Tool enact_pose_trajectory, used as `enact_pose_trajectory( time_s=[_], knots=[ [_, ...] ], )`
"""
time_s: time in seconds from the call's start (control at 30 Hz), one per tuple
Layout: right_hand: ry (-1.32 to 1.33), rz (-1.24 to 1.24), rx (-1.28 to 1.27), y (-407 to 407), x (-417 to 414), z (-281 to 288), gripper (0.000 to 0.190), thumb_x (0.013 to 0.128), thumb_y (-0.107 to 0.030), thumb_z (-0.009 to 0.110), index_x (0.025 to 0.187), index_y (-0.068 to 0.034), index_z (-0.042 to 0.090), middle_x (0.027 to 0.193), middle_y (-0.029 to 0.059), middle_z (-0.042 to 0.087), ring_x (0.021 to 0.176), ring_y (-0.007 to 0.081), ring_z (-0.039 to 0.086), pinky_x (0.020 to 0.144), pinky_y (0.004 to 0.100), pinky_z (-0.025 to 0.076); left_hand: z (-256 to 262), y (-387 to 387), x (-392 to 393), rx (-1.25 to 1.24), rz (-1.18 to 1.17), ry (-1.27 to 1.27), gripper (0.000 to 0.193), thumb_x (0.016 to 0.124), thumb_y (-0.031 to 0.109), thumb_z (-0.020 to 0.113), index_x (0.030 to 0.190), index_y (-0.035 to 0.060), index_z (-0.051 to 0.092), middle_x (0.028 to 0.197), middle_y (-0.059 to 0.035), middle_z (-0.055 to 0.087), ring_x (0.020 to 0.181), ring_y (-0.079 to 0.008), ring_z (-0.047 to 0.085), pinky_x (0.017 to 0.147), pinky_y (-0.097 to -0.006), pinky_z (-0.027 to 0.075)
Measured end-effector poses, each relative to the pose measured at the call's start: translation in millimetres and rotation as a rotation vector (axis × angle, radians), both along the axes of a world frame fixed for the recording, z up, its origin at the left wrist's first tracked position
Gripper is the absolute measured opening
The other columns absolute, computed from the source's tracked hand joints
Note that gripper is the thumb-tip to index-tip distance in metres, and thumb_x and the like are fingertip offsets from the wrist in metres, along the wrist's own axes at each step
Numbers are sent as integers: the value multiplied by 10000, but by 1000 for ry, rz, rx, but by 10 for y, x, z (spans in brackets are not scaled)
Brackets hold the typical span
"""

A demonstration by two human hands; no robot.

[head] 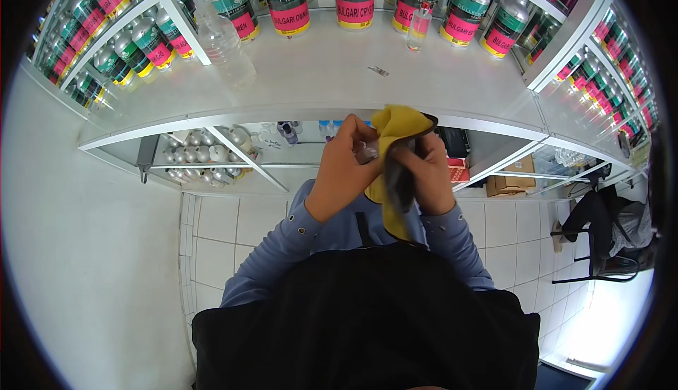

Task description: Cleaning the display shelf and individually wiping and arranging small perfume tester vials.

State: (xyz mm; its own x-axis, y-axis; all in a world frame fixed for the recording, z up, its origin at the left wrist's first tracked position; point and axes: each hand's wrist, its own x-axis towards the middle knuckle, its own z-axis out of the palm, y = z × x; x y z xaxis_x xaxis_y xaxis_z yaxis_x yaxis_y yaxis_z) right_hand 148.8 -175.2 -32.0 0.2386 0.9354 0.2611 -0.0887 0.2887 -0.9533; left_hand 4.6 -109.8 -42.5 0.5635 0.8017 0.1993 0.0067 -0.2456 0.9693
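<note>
My left hand (pixel 344 170) holds a small clear glass or plastic piece (pixel 366 151), partly covered by its fingers. Against it my right hand (pixel 428 173) grips a yellow and grey cloth (pixel 392 178) with a dark edge, whose lower end hangs down. Both hands are in front of the counter's near edge. On the white counter (pixel 318 72) a small clear spray vial (pixel 419 27) with a red part at the top stands upright, and a small flat piece (pixel 378 71) lies nearer to me.
Metal bottles with pink labels (pixel 286 0) line the back of the counter. A large clear plastic bottle (pixel 217 35) stands at the left. Shelves below hold silver bottles (pixel 193 154) and a cardboard box (pixel 511 183). A person (pixel 588 215) sits on a chair at the right.
</note>
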Motion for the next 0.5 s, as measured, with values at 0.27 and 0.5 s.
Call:
enact_pose_trajectory(
  time_s=[0.27, 0.5],
  knots=[
    [697, 11, 25, 114, 20, -121, 408, 961, -252, 386, 1269, 3, 463, 1214, 128, 558, 1088, 247, 564, 916, 337, 472, -101, -70, 142, 260, 22, -148, 318, 821, 93, 651, 1094, 2, 516, 958, -124, 568, 890, -234, 572, 739, -288, 460],
    [496, -40, 52, 78, 106, -274, 440, 978, -307, 368, 1287, -4, 444, 1194, 109, 558, 1060, 205, 571, 917, 328, 464, -12, -153, 174, 236, 154, -69, 274, 780, 153, 730, 951, -21, 607, 803, -113, 592, 698, -194, 578, 638, -275, 461]
  ],
)
